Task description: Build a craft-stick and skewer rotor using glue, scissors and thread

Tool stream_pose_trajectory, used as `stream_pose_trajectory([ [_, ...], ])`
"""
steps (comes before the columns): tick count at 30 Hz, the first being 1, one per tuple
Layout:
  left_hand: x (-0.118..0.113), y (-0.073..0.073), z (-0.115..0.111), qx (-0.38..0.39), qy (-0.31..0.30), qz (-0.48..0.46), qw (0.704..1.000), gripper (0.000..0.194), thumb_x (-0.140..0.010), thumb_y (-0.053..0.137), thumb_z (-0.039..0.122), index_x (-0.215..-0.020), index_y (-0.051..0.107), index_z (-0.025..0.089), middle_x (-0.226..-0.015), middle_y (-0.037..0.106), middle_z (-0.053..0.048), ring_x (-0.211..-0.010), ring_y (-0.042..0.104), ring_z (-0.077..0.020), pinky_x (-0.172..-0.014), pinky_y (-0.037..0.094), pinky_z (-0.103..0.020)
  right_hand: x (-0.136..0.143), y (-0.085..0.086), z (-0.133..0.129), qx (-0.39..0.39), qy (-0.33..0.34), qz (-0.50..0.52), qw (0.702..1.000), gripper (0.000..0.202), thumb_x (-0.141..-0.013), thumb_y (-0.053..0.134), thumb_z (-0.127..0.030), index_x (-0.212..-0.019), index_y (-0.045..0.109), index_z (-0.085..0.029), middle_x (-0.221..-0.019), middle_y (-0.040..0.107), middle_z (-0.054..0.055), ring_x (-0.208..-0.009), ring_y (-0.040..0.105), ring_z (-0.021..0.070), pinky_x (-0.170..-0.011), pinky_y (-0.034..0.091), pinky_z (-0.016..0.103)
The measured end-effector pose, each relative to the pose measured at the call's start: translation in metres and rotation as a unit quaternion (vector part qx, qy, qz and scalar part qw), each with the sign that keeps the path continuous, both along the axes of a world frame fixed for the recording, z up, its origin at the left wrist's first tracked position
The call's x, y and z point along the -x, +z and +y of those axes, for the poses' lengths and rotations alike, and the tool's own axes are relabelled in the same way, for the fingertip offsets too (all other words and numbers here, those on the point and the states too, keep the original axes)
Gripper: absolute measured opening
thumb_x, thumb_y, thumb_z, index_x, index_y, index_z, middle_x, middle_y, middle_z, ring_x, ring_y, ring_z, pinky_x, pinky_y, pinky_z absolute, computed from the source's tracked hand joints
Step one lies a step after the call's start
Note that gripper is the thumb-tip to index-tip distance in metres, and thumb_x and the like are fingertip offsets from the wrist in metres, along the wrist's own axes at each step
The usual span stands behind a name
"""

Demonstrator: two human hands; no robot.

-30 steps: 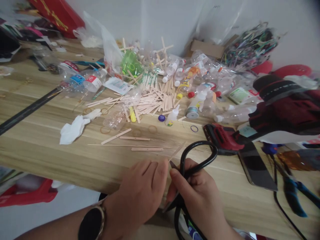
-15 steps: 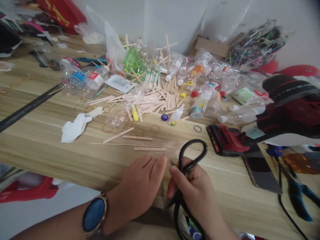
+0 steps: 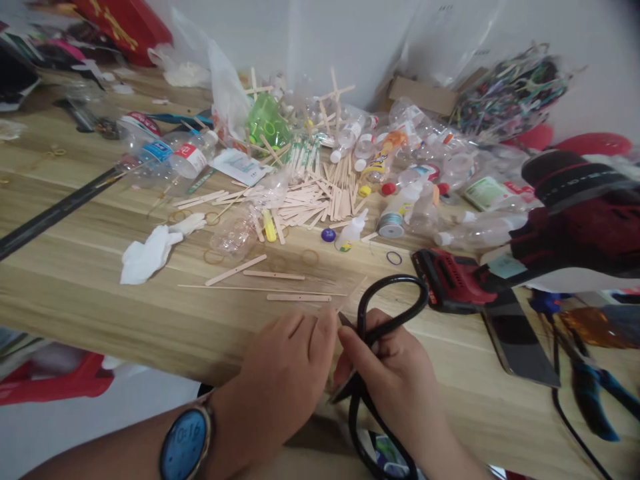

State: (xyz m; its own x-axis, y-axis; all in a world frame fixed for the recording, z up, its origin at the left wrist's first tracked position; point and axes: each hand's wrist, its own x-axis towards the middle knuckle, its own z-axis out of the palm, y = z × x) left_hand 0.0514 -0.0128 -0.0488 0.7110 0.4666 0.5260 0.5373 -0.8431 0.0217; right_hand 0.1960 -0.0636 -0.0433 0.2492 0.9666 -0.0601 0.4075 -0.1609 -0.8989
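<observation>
My right hand point(image 3: 400, 380) is closed around black-handled scissors point(image 3: 367, 293), whose handle loops are spread. One blade points toward my left fingertips and the other shows lower, by my right fingers; the two look apart. Just left of them, my left hand point(image 3: 287, 377) is closed, thumb and fingers pressed together. A thin wooden stick point(image 3: 353, 293) sticks out past its fingertips, close to the upper blade; the rest of it is hidden. Beyond my hands lie several flat craft sticks point(image 3: 299, 298) and a long thin skewer point(image 3: 260, 289) on the wooden table point(image 3: 165, 320).
A pile of craft sticks point(image 3: 305, 203) and plastic bottles point(image 3: 190, 157) covers the back. To the right are a red cordless drill point(image 3: 460, 280), a phone point(image 3: 520, 340) and pliers point(image 3: 590, 393). A small glue bottle point(image 3: 351, 233) and white tissue point(image 3: 150, 253) lie mid-table.
The scissors' upper handle loop has swung slightly right and the blades look wider apart. The thin stick at my left fingertips shows more clearly. My left hand has barely shifted.
</observation>
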Motion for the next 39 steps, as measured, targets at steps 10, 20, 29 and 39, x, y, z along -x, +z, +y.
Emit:
stream_pose_trajectory([
  [10, 0.004, -0.012, 0.017, -0.007, -0.048, -0.013, 0.999, 0.031, -0.093, 0.028, 0.002, -0.119, 0.045, 0.004, -0.091, 0.073, -0.013, -0.076, 0.067, -0.0205, -0.067, 0.054, -0.032, 0.001, -0.002, 0.008, 0.193, 0.025, 0.416, 0.889, 0.059, -0.077, 0.058, -0.066, -0.043, 0.039, -0.022, -0.029, 0.038, -0.004, -0.024, 0.035, 0.0074, -0.028, 0.024, 0.019],
  [20, 0.001, -0.006, 0.006, 0.066, 0.015, 0.071, 0.995, 0.035, -0.082, 0.037, -0.003, -0.112, 0.054, 0.006, -0.076, 0.069, -0.008, -0.066, 0.065, -0.0225, -0.055, 0.052, -0.033, -0.004, -0.025, 0.002, -0.197, -0.004, -0.351, 0.915, 0.028, -0.092, 0.049, -0.03, -0.067, 0.058, -0.021, -0.044, 0.058, 0.001, -0.037, 0.054, 0.0157, -0.039, 0.032, 0.025],
  [29, 0.0, -0.007, 0.007, 0.043, -0.027, -0.044, 0.998, 0.029, -0.095, 0.032, 0.009, -0.119, 0.048, 0.008, -0.089, 0.072, -0.011, -0.074, 0.066, -0.022, -0.063, 0.054, -0.034, 0.005, 0.004, -0.001, 0.115, -0.033, 0.258, 0.959, 0.04, -0.082, 0.059, -0.06, -0.078, 0.051, -0.021, -0.039, 0.057, -0.003, -0.032, 0.054, 0.0133, -0.034, 0.041, 0.019],
  [39, -0.004, 0.006, 0.002, 0.471, 0.003, -0.252, 0.845, 0.023, -0.102, 0.035, 0.028, -0.106, 0.057, 0.023, -0.097, 0.069, -0.001, -0.093, 0.065, -0.0138, -0.08, 0.055, -0.025, 0.006, 0.002, -0.005, 0.119, -0.027, 0.489, 0.863, 0.044, -0.075, 0.07, -0.058, -0.072, 0.049, -0.02, -0.034, 0.049, -0.008, -0.024, 0.042, 0.0076, -0.029, 0.033, 0.014],
])
